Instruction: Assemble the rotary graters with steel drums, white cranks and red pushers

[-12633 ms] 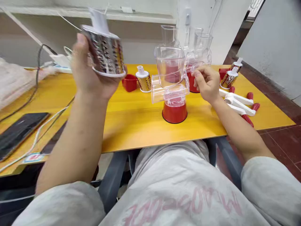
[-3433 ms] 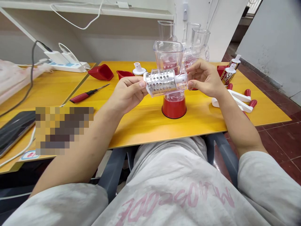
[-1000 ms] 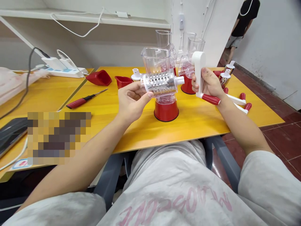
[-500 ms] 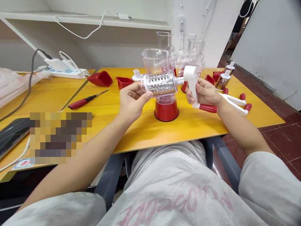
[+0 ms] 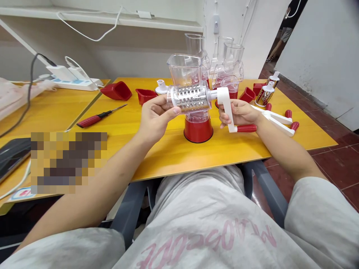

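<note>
A rotary grater stands upright in front of me, with a red base (image 5: 198,130) and a clear hopper (image 5: 185,71) on top. Inside its clear housing lies a perforated metal drum (image 5: 191,98), its white shaft pointing right. My left hand (image 5: 155,121) is closed around the left end of the housing, thumb in front. In my right hand (image 5: 241,112) is a white crank handle (image 5: 229,112) with a red grip. The crank's hub meets the shaft's end; how deep it sits is hidden.
Behind stand more clear grater bodies (image 5: 232,59). At right lie spare drums (image 5: 265,94) and white crank handles (image 5: 277,118). Red pushers (image 5: 116,90), a screwdriver (image 5: 101,116) and a power strip (image 5: 78,83) are at left. A person (image 5: 284,33) stands in the doorway.
My right hand has brought the crank slightly down and left, so its hub now lines up with the drum's shaft. My left hand keeps its hold on the housing.
</note>
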Tool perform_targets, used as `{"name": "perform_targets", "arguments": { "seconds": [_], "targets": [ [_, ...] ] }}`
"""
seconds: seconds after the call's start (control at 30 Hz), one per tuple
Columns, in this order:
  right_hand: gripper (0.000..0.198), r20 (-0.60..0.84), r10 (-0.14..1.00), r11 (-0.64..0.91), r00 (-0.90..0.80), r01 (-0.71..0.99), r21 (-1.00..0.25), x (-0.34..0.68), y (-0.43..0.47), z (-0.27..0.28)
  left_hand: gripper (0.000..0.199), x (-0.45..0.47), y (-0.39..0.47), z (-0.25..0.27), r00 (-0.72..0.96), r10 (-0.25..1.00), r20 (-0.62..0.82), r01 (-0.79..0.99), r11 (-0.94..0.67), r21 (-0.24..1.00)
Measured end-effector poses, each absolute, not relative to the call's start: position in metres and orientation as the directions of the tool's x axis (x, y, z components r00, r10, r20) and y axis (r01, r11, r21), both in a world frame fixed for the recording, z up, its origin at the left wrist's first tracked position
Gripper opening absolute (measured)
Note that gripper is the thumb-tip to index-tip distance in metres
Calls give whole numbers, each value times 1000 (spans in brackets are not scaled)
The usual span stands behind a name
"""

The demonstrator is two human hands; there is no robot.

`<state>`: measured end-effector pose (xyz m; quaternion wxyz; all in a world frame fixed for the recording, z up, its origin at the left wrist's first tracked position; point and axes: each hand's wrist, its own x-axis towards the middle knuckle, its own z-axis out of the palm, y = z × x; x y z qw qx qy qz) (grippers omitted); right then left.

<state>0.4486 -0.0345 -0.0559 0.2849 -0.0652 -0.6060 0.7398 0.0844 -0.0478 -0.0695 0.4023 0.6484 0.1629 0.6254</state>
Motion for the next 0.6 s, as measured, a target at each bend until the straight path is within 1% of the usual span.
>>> {"name": "perform_targets", "arguments": {
  "seconds": [0.07, 0.2, 0.37, 0.47, 0.53, 0.6],
  "targets": [
    [53, 247, 484, -119, -840, -342, -932, 450, -32, -57, 68, 85, -48, -67, 188, 708, 681, -302, -618, 726],
    [54, 232, 490, -122, -841, -329, -936, 452, -34, -53, 67, 85, -47, -68, 219, 691, 689, -318, -617, 720],
    [56, 199, 513, -114, -835, -296, -948, 455, -44, -41, 68, 83, -44, -72, 218, 690, 690, -303, -624, 721],
    [55, 173, 496, -105, -851, -256, -961, 456, -46, -36, 69, 83, -42, -73, 219, 680, 699, -300, -635, 712],
    [63, 147, 487, -77, -861, -210, -975, 455, -46, -34, 68, 83, -42, -73, 229, 680, 696, -295, -633, 716],
    [73, 149, 528, -4, -836, -178, -984, 454, -45, -34, 67, 83, -42, -72, 243, 678, 694, -292, -631, 718]
  ]
}}
